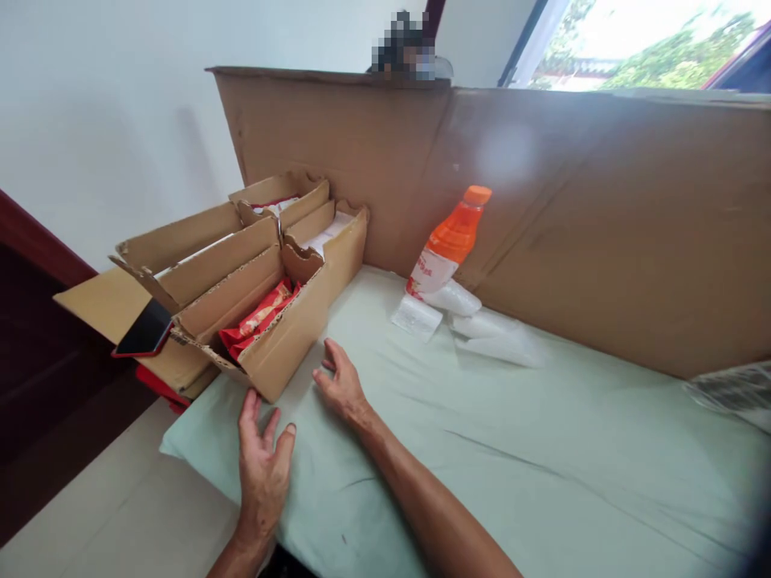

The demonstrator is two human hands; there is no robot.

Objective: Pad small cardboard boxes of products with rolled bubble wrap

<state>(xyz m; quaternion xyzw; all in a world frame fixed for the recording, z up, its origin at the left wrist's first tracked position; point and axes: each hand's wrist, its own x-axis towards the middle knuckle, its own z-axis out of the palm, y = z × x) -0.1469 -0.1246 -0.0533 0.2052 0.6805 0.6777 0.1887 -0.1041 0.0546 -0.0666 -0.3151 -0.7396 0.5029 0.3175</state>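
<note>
Both hands are at the near cardboard box (301,337), an open-topped bin with red packets (259,317) lying inside. My left hand (263,457) is by the box's front lower corner, fingers apart and pointing up at it; whether the fingertips touch the cardboard I cannot tell. On the box's right side, my right hand (342,385) hovers low over the green cloth, fingers spread and a little curled, with nothing in them. More cardboard bins stand behind, one holding white paper or packs (328,234).
An orange-capped bottle (449,241) leans near the cardboard wall (337,128), with clear plastic packs (494,329) beside it. A dark phone-like object (144,327) lies left of the bins. The green cloth (482,474) covers the table. Part of a person (403,48) shows beyond the wall.
</note>
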